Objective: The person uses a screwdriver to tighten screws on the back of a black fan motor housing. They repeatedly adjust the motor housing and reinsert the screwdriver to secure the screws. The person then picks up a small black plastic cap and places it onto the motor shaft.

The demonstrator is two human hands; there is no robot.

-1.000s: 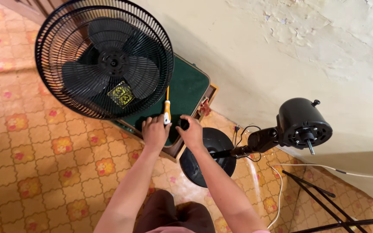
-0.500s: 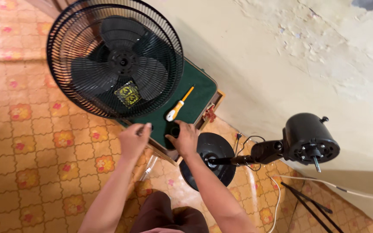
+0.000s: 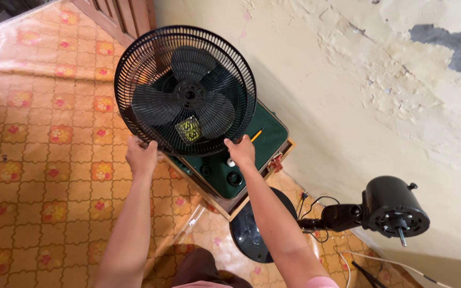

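Observation:
A round black fan cage (image 3: 185,90) with its blades inside rests over a small green-topped table (image 3: 252,152). My left hand (image 3: 141,156) grips the cage's lower left rim. At the lower right rim my right hand (image 3: 240,151) holds the cage too. A yellow-handled screwdriver (image 3: 256,135) lies on the green top, mostly hidden behind the cage. A small white piece (image 3: 231,162) and two black round parts (image 3: 234,178) sit on the table just below my right hand.
The black fan motor head (image 3: 393,208) on its stand, with bare shaft, leans at the lower right above the round black base (image 3: 249,232). Cables trail by the peeling wall (image 3: 374,80). The floor has an orange flowered vinyl covering (image 3: 44,160).
My hands let go of the screwdriver, now lying on the green top, and moved up to take hold of the cage's lower rim on both sides.

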